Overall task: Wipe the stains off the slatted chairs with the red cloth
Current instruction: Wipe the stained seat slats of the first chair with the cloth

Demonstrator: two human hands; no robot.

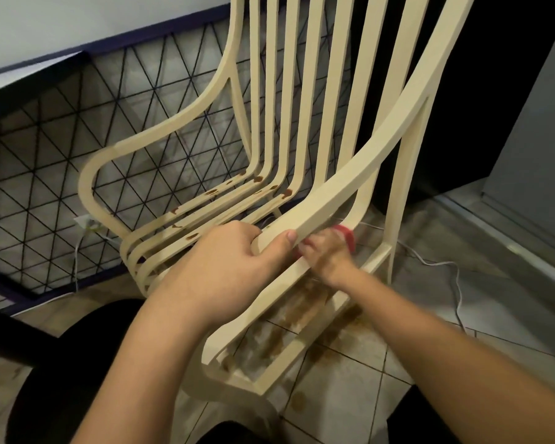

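A cream slatted chair (305, 129) fills the middle of the view, tilted toward me. Brown stains (257, 180) dot its seat slats, and more brown smears show on the lower frame near the floor. My left hand (228, 261) grips the chair's near armrest (362, 174), thumb on top. My right hand (326, 254) sits just behind that armrest and holds the red cloth (346, 235) against a slat below it. Most of the cloth is hidden by the armrest and my fingers.
A black wire-mesh panel (77, 174) stands behind the chair on the left. White cables (442, 264) trail over the tiled floor at right, where brown spots (298, 400) mark the tiles. A dark cabinet (494, 107) rises at the right.
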